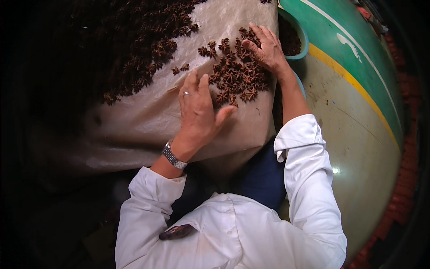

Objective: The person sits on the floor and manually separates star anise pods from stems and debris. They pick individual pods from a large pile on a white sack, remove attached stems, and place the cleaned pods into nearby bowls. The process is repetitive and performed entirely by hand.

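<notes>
A spread of dried star anise pods (pixel 240 75) lies on a plastic-like sheet (pixel 235 134) that drapes over the work surface. At the left edge of this spread is my left hand (pixel 200 107), fingers apart, thumb extended toward the nearest pods. My right hand (pixel 268 50) rests at the far right side of the pods, its fingers spread over them and partly hiding some. Neither hand grips anything that I can see. A few separate pods (pixel 180 69) sit beyond my left fingertips. Farther left, a much larger heap of star anise (pixel 147 60) fades into shadow.
Beside the sheet's right edge stands a blue-rimmed basin (pixel 304 42) with dark contents. Part of another blue rim (pixel 299 82) shows behind my right forearm. The floor (pixel 349 141) carries a yellow line (pixel 349 77) and a green area (pixel 336 37). Red stacked items (pixel 401 188) line the far right.
</notes>
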Demonstrator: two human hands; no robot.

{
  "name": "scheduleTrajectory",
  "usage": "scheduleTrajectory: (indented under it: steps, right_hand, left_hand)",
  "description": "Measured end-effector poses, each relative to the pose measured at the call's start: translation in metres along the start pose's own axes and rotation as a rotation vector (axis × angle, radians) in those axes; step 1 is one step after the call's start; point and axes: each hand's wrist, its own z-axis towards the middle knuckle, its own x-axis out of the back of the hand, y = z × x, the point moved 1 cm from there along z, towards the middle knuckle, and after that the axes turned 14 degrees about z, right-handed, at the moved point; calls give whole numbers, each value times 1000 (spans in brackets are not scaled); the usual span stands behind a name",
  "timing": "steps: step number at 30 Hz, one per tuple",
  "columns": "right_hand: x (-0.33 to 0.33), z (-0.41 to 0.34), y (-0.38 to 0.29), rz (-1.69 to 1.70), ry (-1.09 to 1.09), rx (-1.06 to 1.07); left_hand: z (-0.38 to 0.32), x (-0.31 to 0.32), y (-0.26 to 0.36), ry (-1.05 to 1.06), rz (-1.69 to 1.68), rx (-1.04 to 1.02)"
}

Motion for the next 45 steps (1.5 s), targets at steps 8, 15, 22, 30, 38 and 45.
scheduleTrajectory:
  steps: [8, 15, 22, 30, 38, 45]
  right_hand:
    - [39, -19, -9, 478, -327, 315]
    - [41, -36, 13, 293, -110, 151]
    - [-3, -9, -8, 266, -303, 450]
    - [32, -22, 34, 409, -274, 477]
    - [105, -102, 106, 613, -293, -90]
    - [110, -117, 53, 326, -74, -7]
  left_hand:
    - [0, -12, 20, -83, 32, -45]
    - [10, -24, 35, -68, 74, 25]
    - [38, -49, 65, -6, 99, 93]
    - [73, -113, 119, 165, 17, 87]
    - [81, -110, 187, 74, -329, -235]
    - [61, -43, 85, 245, -217, -98]
